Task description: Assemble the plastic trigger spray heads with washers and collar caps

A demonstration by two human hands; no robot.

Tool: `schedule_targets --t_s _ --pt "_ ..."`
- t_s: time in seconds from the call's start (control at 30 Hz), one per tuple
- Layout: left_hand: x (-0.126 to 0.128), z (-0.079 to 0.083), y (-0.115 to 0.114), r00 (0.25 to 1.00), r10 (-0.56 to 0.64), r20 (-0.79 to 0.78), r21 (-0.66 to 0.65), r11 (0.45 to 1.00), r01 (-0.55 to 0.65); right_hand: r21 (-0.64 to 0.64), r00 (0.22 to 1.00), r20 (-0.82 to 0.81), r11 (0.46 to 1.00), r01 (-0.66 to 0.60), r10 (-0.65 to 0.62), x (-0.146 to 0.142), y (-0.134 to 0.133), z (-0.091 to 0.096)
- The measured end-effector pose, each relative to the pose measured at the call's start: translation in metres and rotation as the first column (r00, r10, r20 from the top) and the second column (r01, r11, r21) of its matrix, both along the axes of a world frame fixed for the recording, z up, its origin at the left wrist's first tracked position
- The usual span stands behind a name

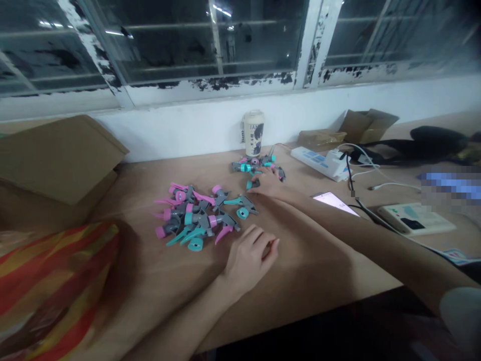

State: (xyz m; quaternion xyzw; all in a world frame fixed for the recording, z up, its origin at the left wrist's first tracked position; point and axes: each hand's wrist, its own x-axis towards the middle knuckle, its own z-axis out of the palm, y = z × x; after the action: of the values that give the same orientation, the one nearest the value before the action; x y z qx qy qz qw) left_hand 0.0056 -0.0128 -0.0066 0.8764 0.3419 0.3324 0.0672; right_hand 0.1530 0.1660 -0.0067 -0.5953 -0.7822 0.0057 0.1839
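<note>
My right hand [269, 182] reaches to the smaller, far pile of spray trigger heads [245, 167], its fingers bent around a grey trigger head with a teal cap [252, 184]. The hand covers part of that piece. Closer to me, my left hand [251, 256] rests on the wooden table with curled fingers and nothing visible in them. To the left of it lies a larger pile of grey spray trigger heads [203, 218], some with pink levers and caps, others with teal ones.
Behind the far pile stands a printed paper cup [254, 134]. A power strip [319, 163] with cables, a lit phone [335, 203] and a pale box-shaped device [418, 219] lie to the right. Cardboard [60, 155] and a red-and-yellow striped bag [56, 286] occupy the left.
</note>
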Motion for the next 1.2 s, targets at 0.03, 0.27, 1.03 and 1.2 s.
schedule_targets --t_s 0.03,0.27,1.03,1.2 --pt "-0.001 0.002 0.003 1.000 0.019 -0.006 0.020 1.000 -0.019 -0.005 1.000 -0.005 1.000 -0.005 0.004 0.001 -0.002 0.000" --pt "-0.011 0.007 0.027 0.924 0.252 -0.287 0.171 0.963 -0.209 0.004 0.994 -0.104 0.999 -0.037 0.037 0.000 -0.022 -0.004" --pt "0.005 0.004 0.009 0.976 0.130 0.174 -0.341 0.938 -0.064 0.057 0.786 -0.431 0.882 -0.467 0.444 0.047 -0.143 -0.007" --pt "-0.002 0.000 0.016 0.963 0.135 0.235 -0.524 0.851 0.009 0.112 0.732 -0.457 0.849 -0.516 0.505 0.041 -0.144 -0.018"
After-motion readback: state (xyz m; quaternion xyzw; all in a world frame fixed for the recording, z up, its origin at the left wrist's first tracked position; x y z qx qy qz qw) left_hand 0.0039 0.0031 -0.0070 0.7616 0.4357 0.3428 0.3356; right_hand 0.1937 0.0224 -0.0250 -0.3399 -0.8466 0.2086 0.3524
